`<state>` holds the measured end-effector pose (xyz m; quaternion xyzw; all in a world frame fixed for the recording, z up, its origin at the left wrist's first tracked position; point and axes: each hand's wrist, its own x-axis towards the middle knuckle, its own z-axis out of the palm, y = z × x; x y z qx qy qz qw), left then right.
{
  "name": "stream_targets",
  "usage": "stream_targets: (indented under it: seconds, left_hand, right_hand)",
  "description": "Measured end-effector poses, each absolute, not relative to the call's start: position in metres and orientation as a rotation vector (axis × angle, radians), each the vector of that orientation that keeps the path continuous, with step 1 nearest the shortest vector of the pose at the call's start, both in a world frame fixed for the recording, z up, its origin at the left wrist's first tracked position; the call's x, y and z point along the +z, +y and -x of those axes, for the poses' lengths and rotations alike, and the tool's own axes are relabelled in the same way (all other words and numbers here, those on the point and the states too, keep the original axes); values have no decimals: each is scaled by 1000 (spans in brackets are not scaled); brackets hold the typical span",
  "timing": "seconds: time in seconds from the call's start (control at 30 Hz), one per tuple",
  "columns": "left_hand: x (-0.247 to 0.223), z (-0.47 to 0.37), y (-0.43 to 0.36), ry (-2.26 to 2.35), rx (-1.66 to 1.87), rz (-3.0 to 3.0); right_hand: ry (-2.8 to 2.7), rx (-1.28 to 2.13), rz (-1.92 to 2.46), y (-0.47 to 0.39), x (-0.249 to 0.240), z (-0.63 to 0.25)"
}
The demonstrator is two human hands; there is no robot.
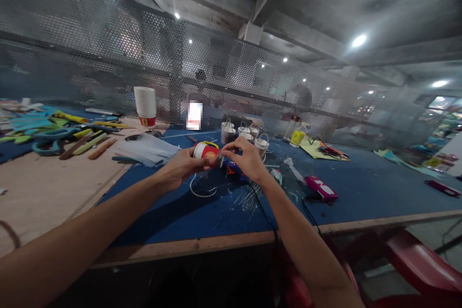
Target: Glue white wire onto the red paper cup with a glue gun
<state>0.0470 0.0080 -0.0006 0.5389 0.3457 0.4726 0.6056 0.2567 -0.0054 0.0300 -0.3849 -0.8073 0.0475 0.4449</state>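
Observation:
My left hand (180, 167) is wrapped round a small red and white paper cup (206, 152), which lies on its side above the blue table cover. At the cup's right end my right hand (243, 156) has thumb and fingertips pinched together; what they hold is too small to make out. Just beneath the hands lies a blue tool (236, 172), partly hidden. Behind them stand several small cups with looped handles (228, 133). A white string (202, 193) curls below the cup.
Stacked paper cups (145, 106) stand at the left. Scissors (54, 140) and coloured sticks lie farther left. White strips (147, 149) are beside my left hand. Thin wires (245, 199), a magenta device (321, 188) and a yellow-labelled bottle (298, 135) are to the right.

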Motion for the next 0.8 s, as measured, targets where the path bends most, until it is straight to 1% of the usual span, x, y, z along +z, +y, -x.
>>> stream_targets:
  seconds: [0.8]
  left_hand:
    - [0, -47, 4, 901, 1096, -1308]
  right_hand:
    - [-1999, 90, 966, -4, 29, -255]
